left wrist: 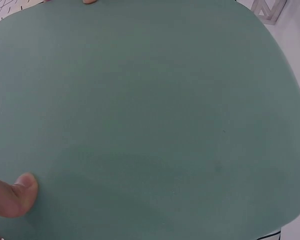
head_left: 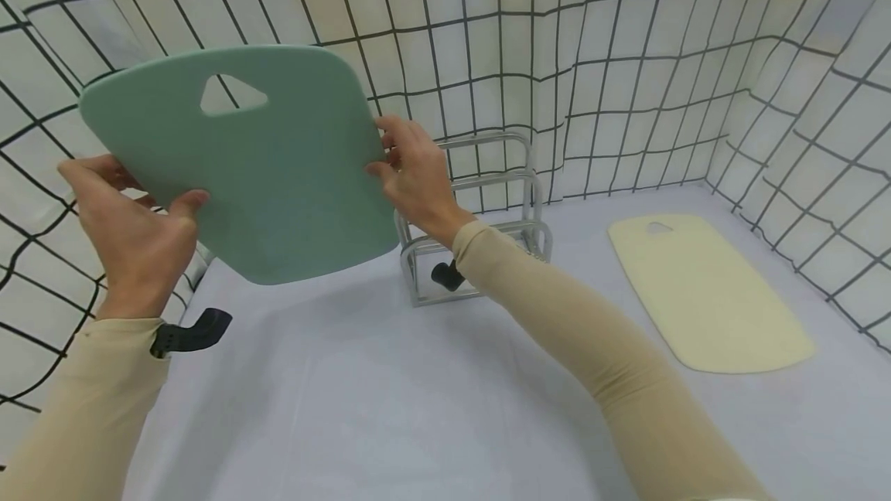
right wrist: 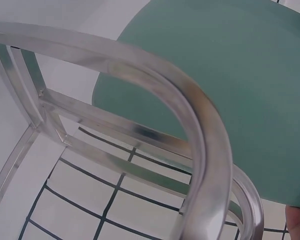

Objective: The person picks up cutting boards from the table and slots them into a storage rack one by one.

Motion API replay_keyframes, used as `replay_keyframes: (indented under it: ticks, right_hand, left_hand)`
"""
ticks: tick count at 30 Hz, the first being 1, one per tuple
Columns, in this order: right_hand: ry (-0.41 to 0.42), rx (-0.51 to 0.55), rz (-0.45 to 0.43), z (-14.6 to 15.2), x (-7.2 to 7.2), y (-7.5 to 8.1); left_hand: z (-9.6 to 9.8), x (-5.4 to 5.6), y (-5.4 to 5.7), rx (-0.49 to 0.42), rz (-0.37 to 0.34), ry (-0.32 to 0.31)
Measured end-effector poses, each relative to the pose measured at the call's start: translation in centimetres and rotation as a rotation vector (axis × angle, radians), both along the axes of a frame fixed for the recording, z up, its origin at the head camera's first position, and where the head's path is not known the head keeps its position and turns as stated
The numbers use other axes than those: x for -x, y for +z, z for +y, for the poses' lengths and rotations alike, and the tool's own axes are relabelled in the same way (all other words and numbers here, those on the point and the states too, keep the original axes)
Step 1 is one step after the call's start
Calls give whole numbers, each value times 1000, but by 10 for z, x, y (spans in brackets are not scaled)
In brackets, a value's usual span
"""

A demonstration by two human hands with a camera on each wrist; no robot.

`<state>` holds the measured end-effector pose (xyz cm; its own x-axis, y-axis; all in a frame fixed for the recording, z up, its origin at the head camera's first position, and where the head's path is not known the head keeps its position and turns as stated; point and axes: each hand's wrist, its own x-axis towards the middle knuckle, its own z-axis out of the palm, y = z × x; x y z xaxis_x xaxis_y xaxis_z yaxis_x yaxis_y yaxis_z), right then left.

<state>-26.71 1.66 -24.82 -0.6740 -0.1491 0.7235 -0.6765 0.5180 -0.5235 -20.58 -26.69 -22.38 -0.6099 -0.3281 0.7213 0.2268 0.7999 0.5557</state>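
Between both hands a green cutting board [head_left: 292,168] is held up over the table, tilted, its triangular handle hole near the top edge. The left hand [head_left: 135,223] grips its left edge, thumb on the near face and fingers behind. At the right edge, the right hand [head_left: 421,176] pinches the board between thumb and fingers. In the left wrist view the green board [left wrist: 155,110] fills most of the picture, with the left thumb [left wrist: 20,195] pressing on it. Just behind the right hand stands a silver metal rack [head_left: 532,199], partly hidden by that arm.
A pale yellow cutting board [head_left: 710,292] lies flat on the white tabletop [head_left: 390,408] at the right. Black-gridded white cloth walls [head_left: 626,83] enclose the back and both sides. The rack's curved bars [right wrist: 210,135] loom close in the right wrist view.
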Motion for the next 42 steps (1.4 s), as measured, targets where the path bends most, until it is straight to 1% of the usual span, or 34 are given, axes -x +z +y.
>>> replay_keyframes:
  ticks: [3, 6, 15, 25, 34, 38, 42]
  right_hand:
    - [-1, 1, 7, 1, 0, 0]
    - [0, 2, 17, 2, 0, -1]
    - [-2, 9, 34, 4, -1, 0]
    - [-14, 2, -6, 7, 0, 1]
    - [-3, 17, -8, 10, 1, 2]
    - [1, 24, -12, 11, 1, 2]
    - [8, 27, -11, 12, 1, 2]
  left_hand:
    - [2, 0, 0, -10, -17, 13]
    - [3, 0, 0, -9, -16, 16]
    - [4, 2, 0, 0, -2, 1]
    - [6, 3, 1, -7, -6, -9]
    - [7, 5, 2, 21, 29, -33]
    - [8, 5, 2, 24, 29, -30]
    - [10, 5, 2, 17, 15, -21]
